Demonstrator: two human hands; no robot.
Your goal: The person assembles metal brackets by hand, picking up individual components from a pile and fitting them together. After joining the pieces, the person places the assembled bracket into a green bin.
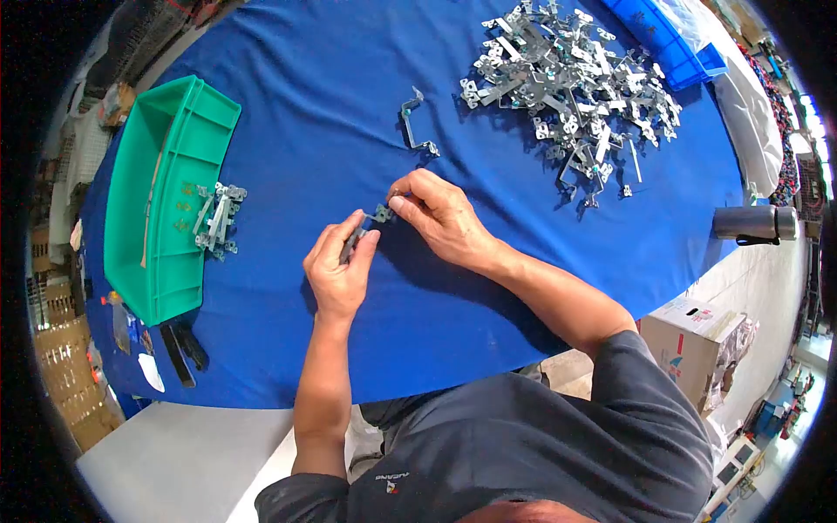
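Fingers (366, 246) of left hand (336, 275) and right hand (445, 218) pinch a bracket (381, 213) — over blue tablecloth (305, 113).

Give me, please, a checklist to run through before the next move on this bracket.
1. The bracket is gripped: ok, the left hand and right hand both pinch it.
2. Its alignment: cannot tell, it is too small and partly hidden by the hands.
3. A spare clip is within reach: ok, it lies on the cloth just beyond the hands.
4. The pile is stocked: ok, many metal parts lie at the far right.
5. The bin is near: ok, it stands at the left, with a bundle at its edge.
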